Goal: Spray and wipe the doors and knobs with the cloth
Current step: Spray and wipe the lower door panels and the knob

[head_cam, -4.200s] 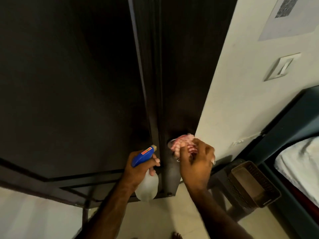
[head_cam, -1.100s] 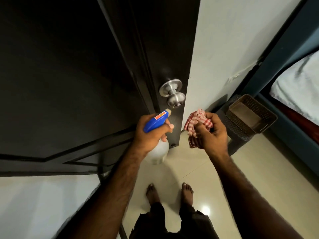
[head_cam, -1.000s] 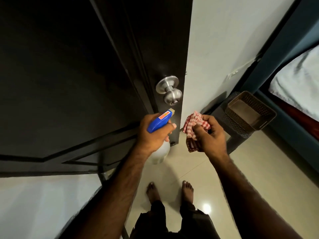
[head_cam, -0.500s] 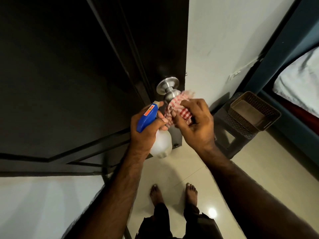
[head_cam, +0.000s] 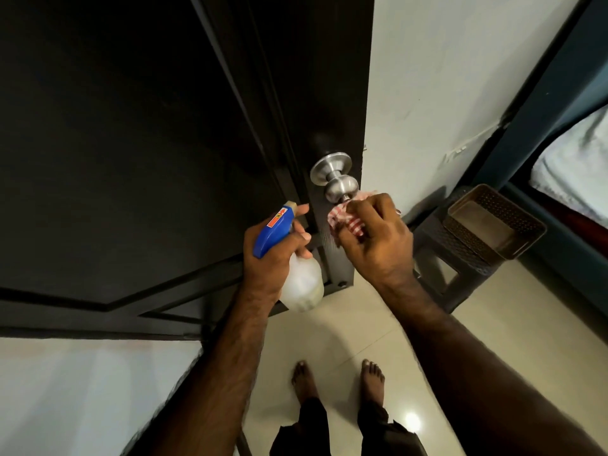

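Note:
A dark brown door [head_cam: 131, 143] fills the left and centre of the view, with a round steel knob [head_cam: 340, 187] near its right edge. My right hand [head_cam: 378, 241] grips a red-and-white checked cloth [head_cam: 345, 220] bunched just below the knob, touching its underside. My left hand [head_cam: 273, 255] holds a spray bottle [head_cam: 297, 281] with a blue trigger head [head_cam: 273, 232] and a whitish body, its nozzle pointing up toward the door beside the knob.
A white wall [head_cam: 460, 77] runs right of the door. A dark woven stool [head_cam: 454, 258] carrying a brown basket [head_cam: 493, 225] stands against it. A bed with a pale sheet [head_cam: 575, 172] sits at the far right. My bare feet stand on glossy floor tiles [head_cam: 493, 324].
My right hand rose with the cloth from beside the bottle up to the knob, then slid slightly down to the knob's underside. The left hand with the bottle stayed nearly still.

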`<state>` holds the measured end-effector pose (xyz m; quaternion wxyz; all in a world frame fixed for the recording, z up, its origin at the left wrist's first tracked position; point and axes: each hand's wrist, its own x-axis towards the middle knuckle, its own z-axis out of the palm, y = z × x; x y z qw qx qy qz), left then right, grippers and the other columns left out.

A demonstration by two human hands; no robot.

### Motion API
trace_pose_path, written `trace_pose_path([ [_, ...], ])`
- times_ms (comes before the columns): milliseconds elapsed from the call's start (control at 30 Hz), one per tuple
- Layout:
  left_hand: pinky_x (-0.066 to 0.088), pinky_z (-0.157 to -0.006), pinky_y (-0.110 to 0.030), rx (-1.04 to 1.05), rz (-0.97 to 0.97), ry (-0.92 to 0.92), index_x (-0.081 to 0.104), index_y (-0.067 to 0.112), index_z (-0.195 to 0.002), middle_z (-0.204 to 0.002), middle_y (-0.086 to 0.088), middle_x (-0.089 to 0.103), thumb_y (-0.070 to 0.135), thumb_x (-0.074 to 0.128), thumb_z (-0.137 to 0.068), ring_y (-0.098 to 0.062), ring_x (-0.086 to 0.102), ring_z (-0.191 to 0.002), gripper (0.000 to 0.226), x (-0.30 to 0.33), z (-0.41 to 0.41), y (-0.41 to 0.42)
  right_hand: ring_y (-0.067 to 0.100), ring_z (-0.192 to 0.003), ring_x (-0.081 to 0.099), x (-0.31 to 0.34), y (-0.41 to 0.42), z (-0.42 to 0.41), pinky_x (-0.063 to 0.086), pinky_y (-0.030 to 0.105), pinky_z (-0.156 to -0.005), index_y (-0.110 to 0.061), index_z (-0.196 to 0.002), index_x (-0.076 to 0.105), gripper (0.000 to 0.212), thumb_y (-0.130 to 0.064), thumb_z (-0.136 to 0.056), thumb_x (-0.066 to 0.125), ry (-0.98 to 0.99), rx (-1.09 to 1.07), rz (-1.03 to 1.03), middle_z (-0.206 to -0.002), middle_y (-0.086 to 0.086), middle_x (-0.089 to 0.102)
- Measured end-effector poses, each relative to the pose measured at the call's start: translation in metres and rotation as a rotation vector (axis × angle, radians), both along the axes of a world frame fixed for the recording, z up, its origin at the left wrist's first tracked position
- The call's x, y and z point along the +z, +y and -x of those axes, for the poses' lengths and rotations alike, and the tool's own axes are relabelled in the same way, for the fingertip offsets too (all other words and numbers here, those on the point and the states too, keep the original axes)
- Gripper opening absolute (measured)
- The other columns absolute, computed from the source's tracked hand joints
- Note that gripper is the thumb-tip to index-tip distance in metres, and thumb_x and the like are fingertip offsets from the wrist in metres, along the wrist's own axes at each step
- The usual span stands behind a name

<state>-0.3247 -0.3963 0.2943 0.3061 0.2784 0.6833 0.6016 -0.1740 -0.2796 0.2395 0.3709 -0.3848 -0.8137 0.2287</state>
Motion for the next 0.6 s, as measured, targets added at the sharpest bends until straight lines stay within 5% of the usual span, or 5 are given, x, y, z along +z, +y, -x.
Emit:
trace_pose_path([
  [167, 0.056, -0.081, -0.035, -0.01, 0.024, 0.001, 0.075, 0.001, -0.1, -0.093, -0.002, 0.075, -0.009, 0.065, -0.089, -0.016, 0.063, -0.06, 0.018, -0.002, 0.006, -0.007, 0.007, -0.094, 0.054, 0.015, -0.011, 0.005, 0.045, 0.013, -0.07, -0.003, -0.119, 0.062, 0.045, -0.042, -0.097, 0.065, 0.232, -0.103, 0.007, -0.112, 0.012, 0.062],
  [267, 0.056, -0.075, -0.036, -0.005, 0.031, -0.015, 0.069, 0.01, -0.079, -0.114, -0.005, 0.078, -0.007, 0.066, -0.088, -0.017, 0.062, -0.059, 0.02, -0.001, 0.006, -0.008, 0.012, -0.09, 0.065, 0.015, -0.013, 0.021, 0.055, 0.02, -0.069, -0.007, -0.13, 0.055, 0.047, -0.047, -0.104, 0.059, 0.232, -0.072, 0.087, -0.114, 0.009, 0.065],
  [400, 0.057, -0.069, -0.028, -0.005, -0.015, -0.045, 0.062, 0.003, -0.075, -0.117, -0.009, 0.077, 0.001, 0.068, -0.082, -0.024, 0.06, -0.06, 0.009, 0.006, 0.004, -0.011, 0.005, -0.08, 0.065, 0.02, -0.029, 0.04, 0.055, 0.027, -0.065, -0.01, -0.125, 0.054, 0.037, -0.043, -0.107, 0.051, 0.375, -0.268, 0.479, -0.095, -0.007, 0.066],
  [500, 0.058, -0.071, -0.024, 0.025, 0.002, -0.034, 0.064, -0.003, -0.078, -0.111, -0.011, 0.078, -0.009, 0.066, -0.087, -0.028, 0.061, -0.067, 0.012, 0.006, 0.008, -0.012, 0.014, -0.093, 0.07, 0.031, -0.033, 0.057, 0.062, 0.038, -0.077, -0.019, -0.122, 0.059, 0.026, -0.04, -0.108, 0.052, 0.593, -0.323, 0.897, -0.104, -0.002, 0.07],
  [600, 0.058, -0.073, -0.025, -0.005, -0.009, -0.023, 0.066, 0.008, -0.073, -0.111, -0.011, 0.078, 0.004, 0.068, -0.081, -0.019, 0.062, -0.062, 0.009, 0.01, 0.012, -0.013, 0.004, -0.087, 0.067, 0.034, -0.027, 0.044, 0.059, 0.026, -0.072, -0.019, -0.124, 0.06, 0.026, -0.035, -0.103, 0.063, 0.388, -0.259, 0.485, -0.105, -0.006, 0.07],
])
